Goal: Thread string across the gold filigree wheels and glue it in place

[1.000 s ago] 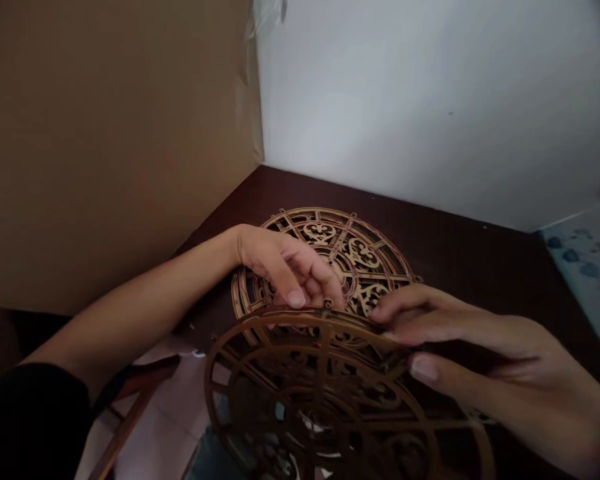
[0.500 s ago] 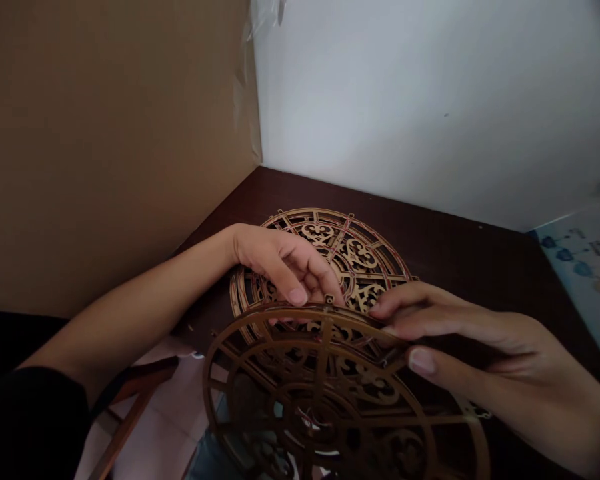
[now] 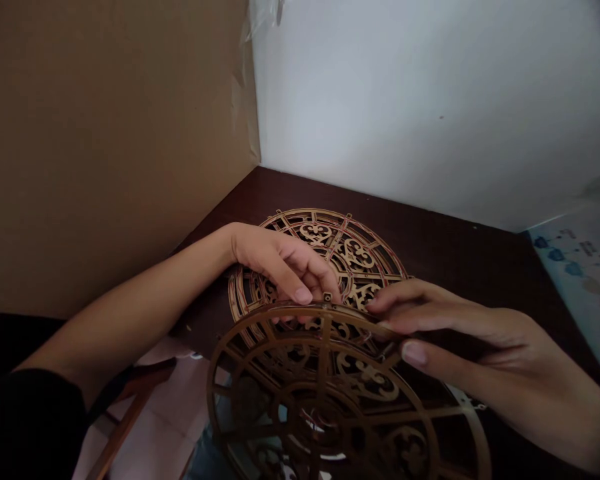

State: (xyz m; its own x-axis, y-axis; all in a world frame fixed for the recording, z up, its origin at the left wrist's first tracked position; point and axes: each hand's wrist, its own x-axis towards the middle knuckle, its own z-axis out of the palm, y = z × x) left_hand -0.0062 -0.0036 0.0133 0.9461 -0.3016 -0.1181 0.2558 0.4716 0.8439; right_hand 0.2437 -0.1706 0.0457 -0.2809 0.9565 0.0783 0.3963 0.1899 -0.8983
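A round openwork metal panel (image 3: 324,363), gold-brown with spokes and scroll ornament, is tilted up on edge in front of me. At its top rim my left hand (image 3: 293,263) is closed, thumb on the near side and fingers behind. My right hand (image 3: 460,340) pinches the upper right rim between thumb and fingers. Behind it, a similar round openwork panel or stack of panels (image 3: 357,253) lies flat, with reddish lines along its bars; my left hand partly covers it. A small tab with a hole stands on the raised panel's rim, beside my left fingertips.
The dark brown tabletop (image 3: 460,253) meets a brown board (image 3: 115,153) on the left and a white wall (image 3: 380,100) behind. A printed sheet (image 3: 580,267) is at the right. Below left are a wooden stool or chair part (image 3: 130,413) and pale floor tiles.
The raised panel and my right hand have shifted very slightly left in view, along with the background. Both hands keep their hold on the rim.
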